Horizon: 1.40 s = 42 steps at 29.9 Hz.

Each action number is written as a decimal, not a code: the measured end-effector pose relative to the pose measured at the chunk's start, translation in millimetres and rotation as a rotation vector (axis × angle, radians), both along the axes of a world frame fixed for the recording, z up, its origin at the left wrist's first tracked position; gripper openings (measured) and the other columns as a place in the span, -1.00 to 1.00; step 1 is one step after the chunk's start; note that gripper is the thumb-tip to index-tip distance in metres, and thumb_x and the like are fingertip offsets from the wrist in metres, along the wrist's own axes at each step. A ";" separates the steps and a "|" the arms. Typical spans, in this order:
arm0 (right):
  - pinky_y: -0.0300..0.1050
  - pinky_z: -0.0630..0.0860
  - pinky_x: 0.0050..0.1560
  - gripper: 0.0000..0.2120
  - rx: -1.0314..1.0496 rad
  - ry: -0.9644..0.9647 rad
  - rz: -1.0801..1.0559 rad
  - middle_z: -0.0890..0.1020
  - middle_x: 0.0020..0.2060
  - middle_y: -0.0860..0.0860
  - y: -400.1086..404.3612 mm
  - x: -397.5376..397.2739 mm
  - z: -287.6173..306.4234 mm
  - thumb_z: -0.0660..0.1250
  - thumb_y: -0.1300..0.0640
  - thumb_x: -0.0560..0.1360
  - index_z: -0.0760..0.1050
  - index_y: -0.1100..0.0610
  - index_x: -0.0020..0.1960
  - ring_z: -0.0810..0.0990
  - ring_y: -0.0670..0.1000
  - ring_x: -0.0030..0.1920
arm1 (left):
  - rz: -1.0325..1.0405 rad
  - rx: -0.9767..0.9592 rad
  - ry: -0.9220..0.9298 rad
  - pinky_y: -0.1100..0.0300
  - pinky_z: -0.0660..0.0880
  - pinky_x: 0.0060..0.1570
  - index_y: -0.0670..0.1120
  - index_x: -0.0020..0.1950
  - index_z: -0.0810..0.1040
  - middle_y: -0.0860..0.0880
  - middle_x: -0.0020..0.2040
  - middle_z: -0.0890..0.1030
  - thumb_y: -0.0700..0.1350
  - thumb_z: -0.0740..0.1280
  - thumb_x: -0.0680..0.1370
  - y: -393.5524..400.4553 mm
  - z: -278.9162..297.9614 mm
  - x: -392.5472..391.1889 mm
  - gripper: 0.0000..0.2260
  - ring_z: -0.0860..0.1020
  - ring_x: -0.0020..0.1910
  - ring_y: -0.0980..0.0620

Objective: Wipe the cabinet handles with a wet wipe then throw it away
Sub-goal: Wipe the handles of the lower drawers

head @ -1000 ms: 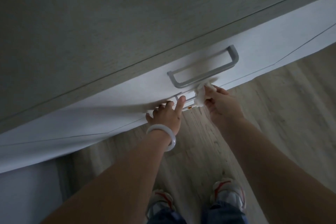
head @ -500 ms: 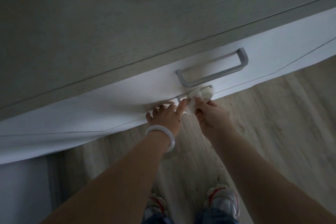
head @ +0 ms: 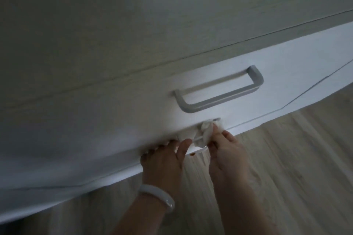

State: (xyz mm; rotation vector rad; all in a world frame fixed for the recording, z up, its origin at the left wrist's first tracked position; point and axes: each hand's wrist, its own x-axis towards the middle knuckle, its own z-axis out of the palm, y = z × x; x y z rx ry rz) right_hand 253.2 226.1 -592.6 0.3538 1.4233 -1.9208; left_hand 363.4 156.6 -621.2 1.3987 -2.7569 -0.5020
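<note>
1. Cabinet: grey-green wood-grain top fills the upper view; white drawer fronts below it slope away toward the pale plank floor. The steep downward view suggests the person is bent over the front to reach low handles.
2. Upper handle: grey bar, free, nothing touching it. Cannot tell whether it has been wiped.
3. Left hand: fingers spread and fairly straight against the drawer front just left of the lower handle, thumb up toward the wipe. They hold nothing. Judgement: it braces the drawer so the rubbing does not shift it. A white bangle sits on that wrist.
4. Right hand: fingers pinched around the wipe, pressing it onto the handle from below.
5. Lower handle: mostly hidden; only a pale strip shows between the two hands, with a small brownish mark near its left end.
6. Wipe: white, bunched, wrapped over the right part of the lower handle. Bunching likely gives contact around the bar.
7. Judgement: wiping is under way; throwing the wipe away is not yet done. No bin in view.
</note>
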 end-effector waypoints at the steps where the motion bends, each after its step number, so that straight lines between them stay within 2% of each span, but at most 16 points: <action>1: -0.21 0.57 -0.18 -0.83 -0.013 0.051 0.001 0.68 -0.23 0.12 -0.6 3.0 -4.5 0.34 0.17 0.53 0.64 0.27 -0.10 0.64 -0.03 -0.21 | 0.009 0.002 0.021 0.02 0.47 -0.11 0.11 0.13 0.61 -0.05 -0.14 0.70 0.33 -0.61 0.39 1.0 -3.5 -1.2 0.01 0.65 -0.18 -0.15; 5: -0.19 0.60 -0.13 -0.77 -0.184 0.093 0.002 0.63 -0.33 0.06 -1.2 4.9 -17.3 0.32 0.13 0.50 0.63 0.20 -0.26 0.61 -0.07 -0.27 | 0.085 -0.016 0.062 0.05 0.45 0.08 0.17 0.22 0.50 -0.03 -0.02 0.68 0.37 -0.72 0.21 2.8 -12.0 -7.7 0.11 0.61 0.02 -0.09; 8: -0.23 0.62 -0.08 -0.76 -0.266 0.137 0.011 0.70 -0.25 0.07 6.2 8.6 -28.0 0.31 0.18 0.48 0.69 0.16 -0.27 0.68 -0.06 -0.19 | 0.084 -0.073 0.108 0.00 0.45 0.08 0.13 0.19 0.53 -0.05 -0.01 0.68 0.38 -0.67 0.27 7.5 -14.8 -4.6 0.07 0.60 0.02 -0.13; 9: -0.24 0.61 -0.09 -0.76 -0.233 0.179 0.031 0.71 -0.24 0.08 10.5 8.1 -32.4 0.31 0.21 0.50 0.70 0.14 -0.26 0.68 -0.05 -0.18 | 0.074 -0.092 0.116 -0.02 0.45 0.05 0.09 0.13 0.57 -0.05 -0.04 0.67 0.38 -0.60 0.35 9.0 -17.3 -3.3 0.00 0.59 -0.01 -0.15; 11: -0.20 0.59 -0.08 -0.76 -0.105 0.291 0.056 0.70 -0.25 0.11 20.4 6.9 -44.6 0.32 0.25 0.52 0.70 0.11 -0.25 0.67 0.00 -0.17 | 0.054 -0.112 0.119 -0.04 0.47 -0.02 0.03 -0.03 0.62 -0.01 -0.08 0.66 0.32 -0.30 0.52 14.8 -31.5 6.9 -0.27 0.57 -0.07 -0.17; 14: -0.08 0.52 -0.13 -0.82 0.208 0.473 -0.032 0.68 -0.29 0.09 37.1 4.2 -70.2 0.36 0.17 0.52 0.68 0.07 -0.22 0.59 0.02 -0.23 | -0.010 -0.136 0.092 0.01 0.52 -0.19 0.01 -0.14 0.63 -0.01 -0.16 0.63 0.18 0.04 0.52 24.1 -65.6 28.2 -0.58 0.58 -0.16 -0.12; 17: -0.07 0.43 -0.28 -0.82 0.491 0.656 -0.079 0.58 -0.41 -0.04 42.6 1.7 -105.5 0.31 0.06 0.55 0.65 0.07 -0.15 0.50 -0.04 -0.36 | -0.060 -0.130 0.094 0.06 0.55 -0.24 -0.03 -0.12 0.63 -0.02 -0.19 0.63 0.16 0.09 0.50 21.7 -92.1 31.1 -0.60 0.60 -0.20 -0.10; 20: -0.05 0.53 -0.24 -0.78 0.638 0.759 0.042 0.60 -0.37 -0.07 34.6 1.5 -137.3 0.28 0.02 0.55 0.64 0.12 -0.08 0.55 -0.03 -0.33 | -0.063 0.081 0.133 0.03 0.47 0.01 -0.06 0.02 0.54 -0.07 0.01 0.60 0.15 0.08 0.60 10.7 -98.7 12.9 -0.64 0.55 0.04 -0.13; 22: -0.04 0.52 -0.15 -0.81 0.689 0.885 0.174 0.62 -0.28 0.03 26.9 1.6 -153.5 0.27 0.12 0.55 0.63 0.15 -0.11 0.58 0.04 -0.22 | -0.059 0.213 0.137 0.05 0.42 0.07 -0.11 0.03 0.51 -0.12 0.07 0.59 0.12 0.09 0.62 2.8 -107.1 4.7 -0.66 0.52 0.12 -0.14; 25: -0.18 0.39 0.06 -0.75 0.763 0.984 0.238 0.58 0.07 0.10 16.3 6.5 -166.8 0.28 0.30 0.53 0.60 0.21 0.17 0.54 0.07 0.05 | -0.031 0.259 0.222 0.07 0.41 0.01 -0.16 0.01 0.54 -0.15 0.04 0.62 0.06 0.12 0.63 -1.2 -116.0 3.0 -0.66 0.55 0.08 -0.15; 29: -0.29 0.39 -0.02 -0.54 0.811 1.197 0.282 0.45 0.09 0.10 15.4 18.3 -173.7 0.23 0.47 0.46 0.55 0.14 0.27 0.36 -0.07 0.01 | 0.028 0.286 0.267 0.06 0.45 0.05 -0.16 0.07 0.53 -0.14 0.10 0.61 -0.06 0.19 0.62 -0.2 -122.4 1.4 -0.79 0.53 0.13 -0.14; 32: -0.29 0.30 0.04 -0.46 0.813 1.195 0.390 0.38 0.14 0.08 20.3 25.7 -174.1 0.25 0.44 0.43 0.49 0.07 0.33 0.32 -0.05 0.08 | 0.049 0.324 0.316 0.04 0.47 0.11 -0.14 0.08 0.56 -0.13 0.12 0.62 -0.14 0.22 0.59 -4.5 -125.0 2.5 -0.83 0.53 0.16 -0.13; 35: -0.20 0.33 0.02 -0.67 0.789 1.216 0.342 0.38 0.13 0.08 17.1 31.1 -172.9 0.29 0.23 0.53 0.53 0.09 0.28 0.37 0.03 0.13 | 0.050 0.344 0.370 0.01 0.49 0.11 -0.13 0.07 0.60 -0.11 0.09 0.64 -0.09 0.26 0.58 -9.7 -126.9 5.0 -0.81 0.56 0.13 -0.11; 37: -0.20 0.43 -0.05 -0.75 0.752 1.262 0.287 0.41 0.06 0.05 11.3 33.2 -173.6 0.31 0.15 0.55 0.59 0.14 0.21 0.44 0.03 0.04 | 0.046 0.345 0.395 0.02 0.50 0.11 -0.11 0.10 0.61 -0.09 0.09 0.64 -0.05 0.27 0.58 -9.2 -125.6 6.4 -0.79 0.57 0.11 -0.08; 39: -0.32 0.44 -0.12 -0.77 0.720 1.270 0.284 0.41 -0.03 -0.01 6.2 33.9 -177.7 0.33 0.18 0.54 0.61 0.17 0.18 0.46 -0.03 -0.10 | 0.048 0.328 0.401 0.05 0.51 0.10 -0.09 0.13 0.61 -0.06 0.09 0.65 -0.01 0.26 0.59 -8.4 -126.8 7.7 -0.76 0.58 0.10 -0.06; 42: -0.45 0.41 -0.15 -0.76 0.636 1.111 0.274 0.49 -0.08 -0.03 3.4 33.8 -180.9 0.36 0.20 0.52 0.61 0.15 0.18 0.49 -0.09 -0.13 | 0.063 0.301 0.351 0.08 0.50 -0.01 -0.10 0.03 0.61 -0.08 0.00 0.66 0.07 0.21 0.59 -9.1 -134.3 9.1 -0.71 0.58 0.03 -0.08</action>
